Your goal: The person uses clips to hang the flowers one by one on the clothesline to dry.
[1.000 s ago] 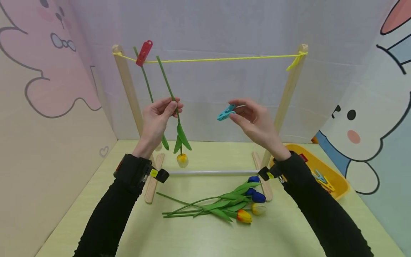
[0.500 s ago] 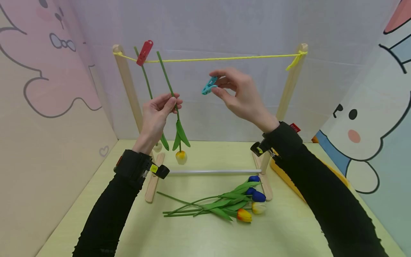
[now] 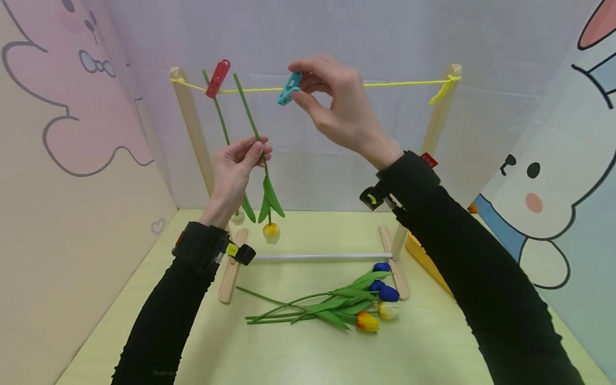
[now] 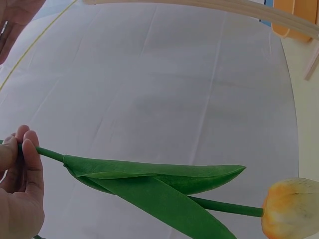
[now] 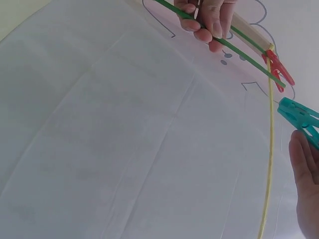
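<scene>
pale table (image 3: 269, 355) | pink cartoon (image 3: 82, 101) left | white cartoon (image 3: 563, 176) right | pale backdrop (image 3: 322, 184)

- I work in a small tabletop booth that looks staged for recording; the kind of building around it I cannot tell.
- My pale yellow-green tabletop (image 3: 298, 355) meets a creased, whitish sheet backdrop (image 3: 308, 182).
- A beige side panel with a pink cartoon animal (image 3: 86, 133) and a pale side panel with a white cartoon rabbit (image 3: 572, 171) flank me.
- I wear black wrist straps (image 3: 198, 246) with small black cameras (image 3: 247, 254).
</scene>
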Demonstrator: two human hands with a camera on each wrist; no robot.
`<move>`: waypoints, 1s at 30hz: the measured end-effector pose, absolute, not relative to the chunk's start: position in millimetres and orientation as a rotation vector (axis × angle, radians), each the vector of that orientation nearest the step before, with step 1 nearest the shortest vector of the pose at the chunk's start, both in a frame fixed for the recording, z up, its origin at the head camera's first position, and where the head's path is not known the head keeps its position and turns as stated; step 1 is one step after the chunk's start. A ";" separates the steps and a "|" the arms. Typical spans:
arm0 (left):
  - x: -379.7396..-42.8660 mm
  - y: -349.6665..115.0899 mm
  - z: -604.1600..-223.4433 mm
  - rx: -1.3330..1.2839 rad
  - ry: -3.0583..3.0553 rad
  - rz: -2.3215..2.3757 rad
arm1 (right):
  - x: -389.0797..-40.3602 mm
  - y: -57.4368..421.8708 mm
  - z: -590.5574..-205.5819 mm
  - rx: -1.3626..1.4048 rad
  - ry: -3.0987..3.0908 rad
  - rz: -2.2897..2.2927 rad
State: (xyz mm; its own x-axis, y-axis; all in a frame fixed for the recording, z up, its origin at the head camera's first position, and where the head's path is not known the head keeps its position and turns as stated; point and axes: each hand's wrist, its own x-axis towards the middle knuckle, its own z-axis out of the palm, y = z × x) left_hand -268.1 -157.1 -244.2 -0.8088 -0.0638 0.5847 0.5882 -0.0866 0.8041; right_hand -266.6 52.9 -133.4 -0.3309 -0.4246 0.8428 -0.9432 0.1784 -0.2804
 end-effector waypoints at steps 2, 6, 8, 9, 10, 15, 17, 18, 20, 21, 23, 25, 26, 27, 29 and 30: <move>-268.7 -156.7 -243.6 -0.569 -1.748 -1.945 | -266.9 49.7 -128.3 1.260 -1.870 1.078; -268.7 -156.6 -242.8 -0.561 -1.755 -1.929 | -269.5 42.2 -120.3 1.191 -1.926 1.072; -268.6 -156.9 -242.7 -0.552 -1.759 -1.921 | -271.8 38.0 -117.3 1.151 -1.960 1.074; -268.5 -157.0 -242.7 -0.547 -1.762 -1.917 | -273.0 35.9 -115.9 1.132 -1.978 1.079; -268.3 -157.0 -242.7 -0.543 -1.763 -1.917 | -274.3 34.0 -114.7 1.117 -1.995 1.084; -268.9 -155.5 -242.3 -0.543 -1.757 -1.916 | -281.0 27.0 -106.1 1.091 -2.035 1.113; -269.6 -154.7 -241.8 -0.551 -1.748 -1.908 | -283.0 25.0 -101.8 1.090 -2.043 1.133; -269.9 -154.3 -241.5 -0.556 -1.744 -1.903 | -284.0 24.1 -100.0 1.090 -2.048 1.153; -270.5 -153.7 -240.8 -0.562 -1.737 -1.891 | -285.0 22.0 -96.5 1.066 -2.069 1.211; -270.7 -153.5 -240.5 -0.563 -1.738 -1.885 | -285.7 21.0 -95.3 1.052 -2.079 1.237; -271.5 -153.5 -240.4 -0.562 -1.739 -1.878 | -287.6 18.9 -94.3 1.034 -2.082 1.280; -271.7 -153.5 -240.4 -0.560 -1.743 -1.870 | -290.0 16.7 -94.3 1.023 -2.075 1.310; -271.5 -153.7 -240.3 -0.556 -1.746 -1.865 | -291.3 15.7 -95.0 1.030 -2.058 1.310; -271.3 -153.9 -240.2 -0.552 -1.747 -1.860 | -292.6 14.7 -95.7 1.037 -2.041 1.312; -270.5 -154.4 -240.2 -0.542 -1.749 -1.856 | -293.9 12.4 -96.0 1.035 -2.026 1.339; -270.0 -154.5 -240.1 -0.538 -1.748 -1.854 | -294.9 11.5 -96.7 1.045 -2.007 1.339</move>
